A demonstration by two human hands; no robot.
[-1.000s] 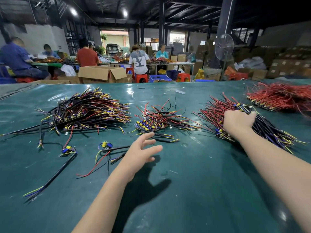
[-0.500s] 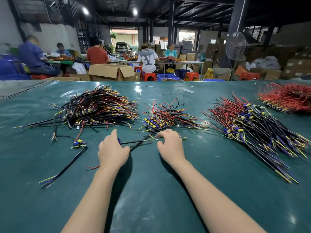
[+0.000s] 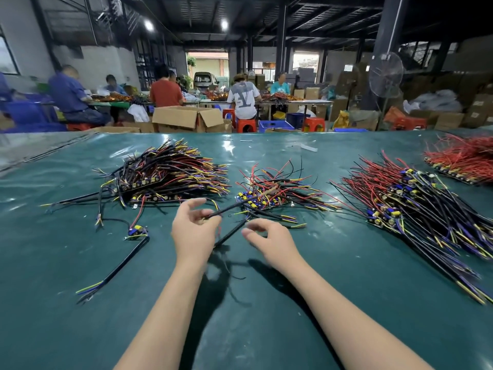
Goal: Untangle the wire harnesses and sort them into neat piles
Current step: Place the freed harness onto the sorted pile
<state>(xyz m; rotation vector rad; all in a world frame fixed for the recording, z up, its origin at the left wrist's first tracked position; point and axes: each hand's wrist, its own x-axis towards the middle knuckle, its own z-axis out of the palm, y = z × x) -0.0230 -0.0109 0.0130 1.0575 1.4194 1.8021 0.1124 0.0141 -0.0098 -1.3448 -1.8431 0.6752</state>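
Observation:
My left hand (image 3: 193,231) is raised a little off the green table (image 3: 80,329) and pinches one end of a black harness cable (image 3: 226,208) that slants up towards the small middle pile (image 3: 274,192). A second black cable (image 3: 230,234) hangs between my hands. My right hand (image 3: 270,243) has its fingers curled beside that cable's upper end; blur hides whether it pinches anything. Sorted piles lie around: a black-yellow-purple pile (image 3: 170,173) at left, a large red-and-black pile (image 3: 416,209) at right, a red pile (image 3: 464,158) at far right.
One loose harness (image 3: 137,231) with a long black cable (image 3: 117,269) lies left of my left hand. Beyond the table's far edge are cardboard boxes (image 3: 186,118), red stools, a standing fan (image 3: 385,74) and several seated people working at other tables.
My right hand left the right-hand pile and came to the middle. Both hands went down onto the loose cables, and my left hand has now lifted one black cable off the table.

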